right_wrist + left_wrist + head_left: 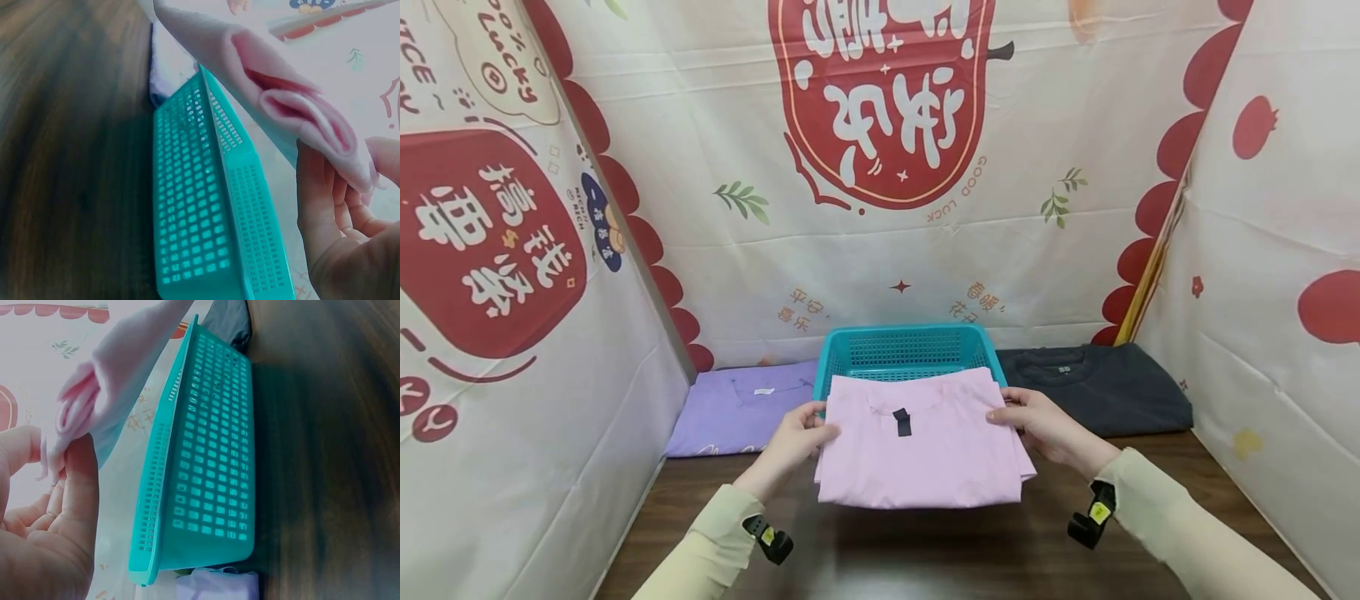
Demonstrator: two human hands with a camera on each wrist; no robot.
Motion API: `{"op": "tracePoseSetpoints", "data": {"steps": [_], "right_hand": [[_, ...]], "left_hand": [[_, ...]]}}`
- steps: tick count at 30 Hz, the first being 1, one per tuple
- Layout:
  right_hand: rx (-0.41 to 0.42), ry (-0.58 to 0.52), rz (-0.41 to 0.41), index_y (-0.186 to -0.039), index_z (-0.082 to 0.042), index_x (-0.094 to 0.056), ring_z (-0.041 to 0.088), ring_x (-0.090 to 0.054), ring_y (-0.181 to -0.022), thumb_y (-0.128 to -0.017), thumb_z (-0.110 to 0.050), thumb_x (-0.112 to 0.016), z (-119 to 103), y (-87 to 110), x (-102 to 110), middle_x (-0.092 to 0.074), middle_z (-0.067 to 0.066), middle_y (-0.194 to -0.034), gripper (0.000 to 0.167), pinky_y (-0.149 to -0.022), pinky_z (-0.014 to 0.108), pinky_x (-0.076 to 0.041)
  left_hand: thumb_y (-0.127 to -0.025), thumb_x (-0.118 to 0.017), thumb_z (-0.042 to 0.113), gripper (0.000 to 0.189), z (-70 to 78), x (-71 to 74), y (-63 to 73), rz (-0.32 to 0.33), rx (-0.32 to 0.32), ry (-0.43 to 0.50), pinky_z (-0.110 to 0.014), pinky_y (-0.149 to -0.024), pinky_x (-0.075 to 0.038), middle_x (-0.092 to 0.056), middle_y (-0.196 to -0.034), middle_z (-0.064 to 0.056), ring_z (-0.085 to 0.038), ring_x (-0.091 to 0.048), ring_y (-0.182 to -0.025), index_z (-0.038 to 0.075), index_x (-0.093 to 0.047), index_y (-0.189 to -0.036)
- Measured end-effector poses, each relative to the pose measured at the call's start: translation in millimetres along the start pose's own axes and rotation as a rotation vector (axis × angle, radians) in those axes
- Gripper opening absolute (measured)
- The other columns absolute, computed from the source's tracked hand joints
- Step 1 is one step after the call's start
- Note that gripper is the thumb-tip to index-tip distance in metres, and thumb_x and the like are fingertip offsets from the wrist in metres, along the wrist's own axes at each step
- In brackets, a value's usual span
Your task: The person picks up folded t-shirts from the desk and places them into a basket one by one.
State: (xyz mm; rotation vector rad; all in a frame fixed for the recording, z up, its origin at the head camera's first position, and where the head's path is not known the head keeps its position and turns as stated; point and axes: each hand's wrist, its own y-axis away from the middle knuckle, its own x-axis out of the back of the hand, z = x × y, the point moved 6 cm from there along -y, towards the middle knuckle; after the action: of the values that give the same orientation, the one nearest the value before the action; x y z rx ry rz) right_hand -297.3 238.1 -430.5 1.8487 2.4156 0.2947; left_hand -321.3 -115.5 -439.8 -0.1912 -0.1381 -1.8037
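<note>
A folded pink T-shirt (925,458) with a black neck label is held up level in the air, in front of and partly over the teal basket (910,330). My left hand (793,442) pinches its left edge between thumb and fingers; the left wrist view shows that hand (56,512) at the rolled edge of the cloth (125,362). On the other side my right hand (1048,425) pinches the right edge, and in the right wrist view the folded layers (281,94) show above the fingers. The shirt hides the basket's front in the head view.
A folded purple shirt (730,417) lies left of the basket on the dark wooden table (737,533). To the right is a folded dark grey shirt (1112,392). Printed white cloth walls (880,258) stand at the back and both sides.
</note>
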Motion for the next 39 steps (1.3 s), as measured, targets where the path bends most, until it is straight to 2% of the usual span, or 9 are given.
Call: {"op": "tracePoseSetpoints", "data": {"steps": [5, 18, 25, 34, 39], "right_hand": [[-0.010, -0.019, 0.009, -0.145, 0.009, -0.024, 0.023, -0.066, -0.088, -0.093, -0.015, -0.064, -5.5, -6.7, 4.2, -0.056, 0.018, -0.115, 0.070, -0.075, 0.046, -0.057], [-0.022, 0.013, 0.043, -0.144, 0.007, -0.029, 0.021, -0.064, -0.091, -0.093, -0.014, -0.063, -9.5, -34.5, 23.6, -0.056, 0.017, -0.116, 0.065, -0.078, 0.044, -0.056], [-0.028, 0.000, 0.054, -0.146, 0.006, -0.029, 0.020, -0.064, -0.091, -0.094, -0.013, -0.063, -14.6, -49.5, 26.4, -0.058, 0.015, -0.115, 0.065, -0.078, 0.042, -0.056], [-0.026, -0.012, 0.096, -0.142, 0.010, -0.035, 0.015, -0.066, -0.080, -0.094, -0.009, -0.061, -26.1, -74.9, 35.6, -0.065, 0.005, -0.094, 0.058, -0.070, 0.035, -0.057], [-0.044, 0.007, 0.121, -0.143, 0.008, -0.035, 0.015, -0.065, -0.080, -0.093, -0.012, -0.063, -31.3, -87.0, 37.8, -0.063, 0.007, -0.099, 0.060, -0.072, 0.034, -0.057]], "left_hand": [[-0.085, -0.067, 0.004, 0.051, 3.8, 0.5, -8.9, 0.002, 0.009, 0.021, -0.027, -0.055, -0.050, -0.062, -0.080, -0.008, -0.012, -0.057, -0.062, -0.009, -0.050, -0.132], [-0.084, -0.068, 0.004, 0.055, 6.6, 5.4, -42.5, 0.044, 0.010, -0.052, -0.029, -0.053, -0.052, -0.061, -0.078, -0.009, -0.014, -0.058, -0.061, -0.008, -0.049, -0.135], [-0.085, -0.066, 0.004, 0.054, 11.7, 9.4, -57.5, 0.031, -0.003, -0.043, -0.026, -0.053, -0.051, -0.063, -0.080, -0.010, -0.013, -0.057, -0.060, -0.010, -0.049, -0.133], [-0.086, -0.067, 0.006, 0.051, 16.8, 15.0, -83.1, 0.058, 0.016, -0.044, -0.028, -0.057, -0.053, -0.064, -0.085, -0.011, -0.016, -0.060, -0.065, -0.006, -0.051, -0.133], [-0.088, -0.066, 0.005, 0.050, 18.7, 16.9, -92.2, 0.047, 0.021, -0.025, -0.029, -0.060, -0.054, -0.064, -0.088, -0.012, -0.017, -0.062, -0.068, -0.006, -0.050, -0.134]]}}
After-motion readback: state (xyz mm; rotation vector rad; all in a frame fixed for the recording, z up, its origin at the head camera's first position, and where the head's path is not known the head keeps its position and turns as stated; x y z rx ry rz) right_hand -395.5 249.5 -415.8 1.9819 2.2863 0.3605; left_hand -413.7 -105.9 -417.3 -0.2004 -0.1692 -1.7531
